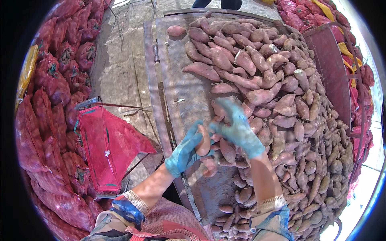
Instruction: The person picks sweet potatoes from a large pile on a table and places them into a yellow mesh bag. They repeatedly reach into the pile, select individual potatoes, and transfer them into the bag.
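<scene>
My left hand (185, 150), in a light blue glove, grips a sweet potato (203, 141) near the table's left side. A second sweet potato (209, 167) shows just below that hand; whether the fingers touch it, I cannot tell. My right hand (239, 128), gloved alike and blurred, hovers at the near-left edge of the heap of sweet potatoes (283, 105). Its thumb and fingers are spread, with nothing visibly held between them. Another sweet potato (227, 150) lies under the right wrist side. The heap rests on a worn sheet-covered sorting table (173, 72).
Stacked red mesh sacks (49, 150) fill the left side. An empty red mesh bag (111, 147) hangs stretched on a metal frame (87, 103) beside the table. A metal side panel (328, 66) borders the heap at right, with more sacks (294, 15) behind. A person's legs (217, 3) show at the far edge.
</scene>
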Demonstrator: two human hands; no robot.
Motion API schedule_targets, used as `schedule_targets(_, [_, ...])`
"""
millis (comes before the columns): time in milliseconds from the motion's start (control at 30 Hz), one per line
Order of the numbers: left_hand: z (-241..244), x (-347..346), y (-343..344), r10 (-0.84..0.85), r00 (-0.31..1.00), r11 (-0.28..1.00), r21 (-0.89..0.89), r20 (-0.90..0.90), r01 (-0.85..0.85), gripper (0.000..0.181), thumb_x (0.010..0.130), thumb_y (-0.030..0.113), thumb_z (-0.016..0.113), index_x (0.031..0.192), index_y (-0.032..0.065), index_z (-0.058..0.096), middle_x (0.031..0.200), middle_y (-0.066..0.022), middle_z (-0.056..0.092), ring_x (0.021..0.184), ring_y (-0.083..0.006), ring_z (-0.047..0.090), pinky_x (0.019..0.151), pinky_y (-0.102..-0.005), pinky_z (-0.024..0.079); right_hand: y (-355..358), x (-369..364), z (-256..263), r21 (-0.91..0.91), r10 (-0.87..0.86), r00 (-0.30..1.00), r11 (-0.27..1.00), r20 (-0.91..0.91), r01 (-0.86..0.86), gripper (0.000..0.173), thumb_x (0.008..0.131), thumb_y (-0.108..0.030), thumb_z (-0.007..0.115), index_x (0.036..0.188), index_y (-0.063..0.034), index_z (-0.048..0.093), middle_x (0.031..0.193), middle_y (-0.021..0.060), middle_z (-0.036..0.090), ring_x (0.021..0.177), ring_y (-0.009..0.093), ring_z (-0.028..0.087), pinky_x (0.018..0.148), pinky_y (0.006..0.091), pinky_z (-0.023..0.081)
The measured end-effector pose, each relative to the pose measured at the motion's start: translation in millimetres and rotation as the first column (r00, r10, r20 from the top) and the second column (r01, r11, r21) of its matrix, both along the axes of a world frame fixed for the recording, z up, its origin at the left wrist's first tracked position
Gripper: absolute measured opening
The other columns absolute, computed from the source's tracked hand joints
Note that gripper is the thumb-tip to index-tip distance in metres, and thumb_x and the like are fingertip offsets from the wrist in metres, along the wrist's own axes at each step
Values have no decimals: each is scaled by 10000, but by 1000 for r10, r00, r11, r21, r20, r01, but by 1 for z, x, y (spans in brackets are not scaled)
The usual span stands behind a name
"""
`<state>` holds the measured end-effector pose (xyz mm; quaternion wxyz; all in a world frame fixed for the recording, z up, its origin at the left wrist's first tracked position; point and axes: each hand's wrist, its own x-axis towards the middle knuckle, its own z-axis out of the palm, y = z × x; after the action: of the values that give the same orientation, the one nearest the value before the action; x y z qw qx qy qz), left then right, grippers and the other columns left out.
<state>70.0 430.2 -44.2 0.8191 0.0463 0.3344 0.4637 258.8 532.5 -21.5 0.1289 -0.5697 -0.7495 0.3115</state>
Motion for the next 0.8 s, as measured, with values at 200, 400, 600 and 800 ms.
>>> schedule_targets(200, [-54, 3, -9, 11, 972, 986, -167, 233, 29, 412, 943, 323, 565, 1245, 51, 502, 999, -111, 636, 929, -283, 645, 825, -456, 544, 81, 47, -27, 474, -319, 696, 880, 644, -35, 629, 724, -365, 745, 1256, -111, 523, 1242, 111, 505, 1223, 311, 416, 1088, 508, 252])
schedule_targets(400, [-82, -19, -21, 148, 896, 961, -276, 418, -30, 438, 954, 400, 516, 1186, 28, 527, 1003, -122, 629, 927, -293, 630, 870, -486, 521, 27, 58, -51, 568, -283, 801, 819, 527, -84, 401, 713, -333, 739, 1032, -114, 631, 996, 97, 618, 1005, 280, 549, 932, 437, 389])
schedule_targets(600, [-53, -13, -7, -11, 987, 998, -56, 158, 20, 447, 1017, 241, 392, 1428, 72, 346, 1222, -103, 573, 888, -217, 608, 833, -363, 523, -43, 57, -17, 320, -266, 953, 924, 146, 209, 360, 824, -369, 663, 1042, -83, 669, 830, 107, 636, 867, 304, 578, 1043, 484, 307])
schedule_targets(800, [-29, -5, 7, -104, 926, 994, 76, 363, 82, 424, 1029, 195, 360, 1428, 56, 324, 1299, -130, 539, 918, -199, 603, 815, -295, 501, -76, 14, 10, 227, 12, 999, 974, -50, -1, 204, 868, -282, 635, 962, -103, 660, 793, 85, 591, 854, 294, 555, 898, 466, 370])
